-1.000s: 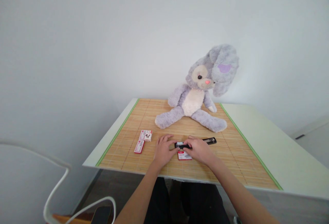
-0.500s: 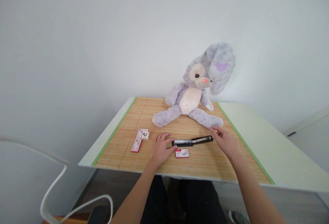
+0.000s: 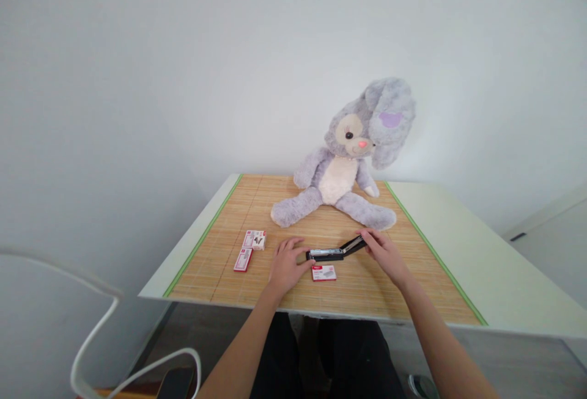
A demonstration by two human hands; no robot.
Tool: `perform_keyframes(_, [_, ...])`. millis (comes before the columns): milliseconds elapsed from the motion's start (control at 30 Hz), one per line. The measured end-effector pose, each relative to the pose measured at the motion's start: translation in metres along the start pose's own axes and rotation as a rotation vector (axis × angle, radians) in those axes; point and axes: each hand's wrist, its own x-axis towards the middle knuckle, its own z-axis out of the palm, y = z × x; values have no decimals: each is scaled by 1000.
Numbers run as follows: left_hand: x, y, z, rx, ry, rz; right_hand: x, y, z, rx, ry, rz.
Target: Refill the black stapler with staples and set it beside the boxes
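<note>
A black stapler [image 3: 326, 255], unfolded at its hinge, lies on the bamboo mat [image 3: 275, 286] in front of me. My left hand [image 3: 287, 264] grips its left end between thumb and fingers, with the palm low over the mat. My right hand [image 3: 381, 251] pinches the far end of the stapler's other arm, which is tilted upward to the right. A metal staple channel shows inside the part by my left hand. Just below the stapler rests a small red and white staple box [image 3: 323, 273], touched by neither hand.
Several small boxes [image 3: 243, 259] sit left of my left hand, one with a stapler-like picture [image 3: 258, 241]. A grey plush rabbit [image 3: 338, 179] sits behind the stapler against the wall. A white cable [image 3: 98, 332] and a dark phone [image 3: 176, 382] are at lower left.
My right hand has taken hold of the stapler's right arm and lifted it up and to the left. My left hand has stayed on the left end.
</note>
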Motion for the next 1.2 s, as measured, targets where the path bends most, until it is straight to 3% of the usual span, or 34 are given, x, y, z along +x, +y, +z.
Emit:
perform_keyframes(133, [0, 0, 0, -5, 0, 8, 7, -30, 19, -121, -49, -158])
perform_keyframes(367, [-1, 1, -1, -1, -3, 13, 13, -66, 67, -370, -130, -313])
perform_keyframes(767, [-1, 1, -1, 8, 1, 30, 2, -67, 106, -548, -159, -387])
perform_keyframes(933, [-2, 1, -1, 14, 2, 33, -1, -60, 102, -513, -214, -452])
perform_keyframes(1200, [-1, 1, 0, 24, 10, 23, 0, -27, 54, -426, -248, -465])
